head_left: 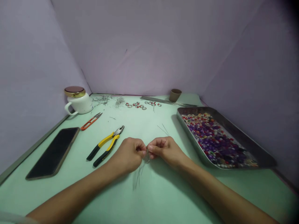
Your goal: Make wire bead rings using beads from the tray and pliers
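My left hand (132, 153) and my right hand (165, 150) meet over the middle of the table, fingertips almost touching. Both are closed in a pinch on a small piece of thin wire (147, 160), bent into a loop that hangs just below the fingers. Whether beads sit on it is hidden by the fingertips. Thin wire ends (138, 178) trail downward under my left hand, and others (164, 129) stick out beyond my right hand. Pliers (108, 144) with yellow and black handles lie with their jaws apart, left of my left hand.
A metal tray (190, 130) of mixed beads stands at right. At left are a phone (54, 152), orange thread snips (91, 121) and a lidded white mug (80, 104). Along the back lie wire scraps (101, 100), red-beaded rings (136, 105), straight wires (165, 102) and a brown cup (175, 95).
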### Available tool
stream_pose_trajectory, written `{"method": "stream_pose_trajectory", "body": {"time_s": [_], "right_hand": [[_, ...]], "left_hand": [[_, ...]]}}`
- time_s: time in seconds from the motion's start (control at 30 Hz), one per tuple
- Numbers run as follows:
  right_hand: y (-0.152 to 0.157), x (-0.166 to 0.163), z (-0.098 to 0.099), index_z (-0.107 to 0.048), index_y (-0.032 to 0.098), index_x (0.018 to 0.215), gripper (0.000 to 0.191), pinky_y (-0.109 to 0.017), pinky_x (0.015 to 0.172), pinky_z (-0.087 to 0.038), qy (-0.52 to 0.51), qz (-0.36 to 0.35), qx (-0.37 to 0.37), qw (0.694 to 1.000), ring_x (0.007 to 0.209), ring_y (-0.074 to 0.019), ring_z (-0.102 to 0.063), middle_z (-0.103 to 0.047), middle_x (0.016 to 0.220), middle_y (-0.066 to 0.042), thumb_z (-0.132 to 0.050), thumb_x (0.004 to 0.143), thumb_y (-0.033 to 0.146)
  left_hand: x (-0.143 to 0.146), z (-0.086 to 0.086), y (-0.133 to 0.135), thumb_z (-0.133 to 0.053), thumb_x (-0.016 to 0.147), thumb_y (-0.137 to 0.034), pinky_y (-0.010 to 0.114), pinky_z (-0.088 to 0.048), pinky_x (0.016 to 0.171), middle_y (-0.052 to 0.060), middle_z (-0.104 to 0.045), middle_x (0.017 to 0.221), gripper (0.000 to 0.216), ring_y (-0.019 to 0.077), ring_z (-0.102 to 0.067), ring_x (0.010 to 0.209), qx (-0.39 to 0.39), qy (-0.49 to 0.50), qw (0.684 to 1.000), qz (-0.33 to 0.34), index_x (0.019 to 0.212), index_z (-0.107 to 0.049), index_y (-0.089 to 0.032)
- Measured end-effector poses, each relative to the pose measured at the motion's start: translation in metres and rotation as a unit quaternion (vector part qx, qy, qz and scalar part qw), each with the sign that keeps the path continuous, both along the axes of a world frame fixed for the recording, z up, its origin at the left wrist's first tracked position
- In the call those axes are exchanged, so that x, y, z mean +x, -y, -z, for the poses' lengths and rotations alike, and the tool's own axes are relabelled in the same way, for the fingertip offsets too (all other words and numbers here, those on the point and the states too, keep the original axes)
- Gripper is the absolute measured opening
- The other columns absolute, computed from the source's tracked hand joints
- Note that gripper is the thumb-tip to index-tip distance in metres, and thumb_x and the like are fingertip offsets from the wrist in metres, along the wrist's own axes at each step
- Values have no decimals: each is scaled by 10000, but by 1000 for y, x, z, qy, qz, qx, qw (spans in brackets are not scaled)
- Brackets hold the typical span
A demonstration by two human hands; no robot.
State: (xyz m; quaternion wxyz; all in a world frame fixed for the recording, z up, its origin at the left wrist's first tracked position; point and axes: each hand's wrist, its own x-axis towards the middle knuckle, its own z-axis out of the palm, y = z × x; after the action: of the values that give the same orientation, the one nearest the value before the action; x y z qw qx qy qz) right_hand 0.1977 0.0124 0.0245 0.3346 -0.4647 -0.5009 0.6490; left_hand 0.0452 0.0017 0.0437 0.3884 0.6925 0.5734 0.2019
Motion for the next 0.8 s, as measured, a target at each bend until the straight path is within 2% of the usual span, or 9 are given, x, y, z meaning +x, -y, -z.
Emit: {"method": "stream_pose_trajectory", "body": {"time_s": [0.1, 0.17, 0.23, 0.33, 0.4, 0.57, 0.8], "right_hand": [[0, 3, 0, -625, 142, 578, 116, -202, 479, -394, 8, -42, -19, 999, 432, -68, -484, -573, 464, 8, -644, 618, 249], [0, 4, 1, -628, 141, 582, 125, -204, 479, -400, 13, -51, -27, 998, 434, -71, -489, -578, 468, 6, -650, 615, 259], [0, 3, 1, -631, 138, 584, 137, -204, 482, -402, 16, -51, -21, 998, 437, -71, -492, -582, 473, 5, -656, 614, 269], [1, 3, 2, -633, 133, 590, 153, -199, 486, -401, 18, -51, -10, 998, 444, -69, -497, -583, 477, 6, -675, 602, 280], [1, 2, 1, -633, 134, 589, 171, -197, 486, -404, 14, -49, -16, 999, 446, -68, -500, -582, 476, 7, -689, 587, 295], [1, 3, -2, -636, 137, 599, 193, -204, 501, -423, -26, -58, -26, 998, 456, -70, -516, -586, 486, 13, -686, 592, 324], [2, 1, -1, -649, 133, 612, 138, -201, 493, -416, 10, -35, -20, 999, 443, -69, -512, -583, 462, 17, -677, 603, 267]], "left_hand": [[-6, -3, -2, -450, 612, -111, 209, -241, 459, -31, -454, 465, 153, 91, -369, 471, 69, -51, 995, 52, 532, -568, -167], [-8, -5, -2, -462, 594, -94, 211, -245, 455, -28, -456, 451, 152, 90, -378, 457, 79, -65, 994, 40, 506, -561, -170], [-6, -6, -1, -492, 592, -107, 207, -281, 445, -16, -536, 529, 131, 90, -425, 452, 33, -28, 999, -1, 613, -602, -175], [-1, -7, 0, -523, 621, -161, 207, -351, 405, 13, -604, 645, 225, 94, -489, 424, -104, 82, 990, -45, 838, -579, -162], [1, -6, 0, -531, 621, -165, 207, -379, 373, 6, -586, 577, 183, 99, -498, 403, -160, 132, 977, -45, 803, -549, -147], [-3, 0, -4, -546, 571, -125, 210, -413, 352, -23, -556, 467, 104, 100, -499, 386, -186, 196, 962, -35, 662, -506, -155], [-2, 2, -5, -548, 535, -125, 174, -333, 283, -57, -469, 336, 65, 69, -403, 291, -201, 166, 963, -64, 575, -504, -151]]}}
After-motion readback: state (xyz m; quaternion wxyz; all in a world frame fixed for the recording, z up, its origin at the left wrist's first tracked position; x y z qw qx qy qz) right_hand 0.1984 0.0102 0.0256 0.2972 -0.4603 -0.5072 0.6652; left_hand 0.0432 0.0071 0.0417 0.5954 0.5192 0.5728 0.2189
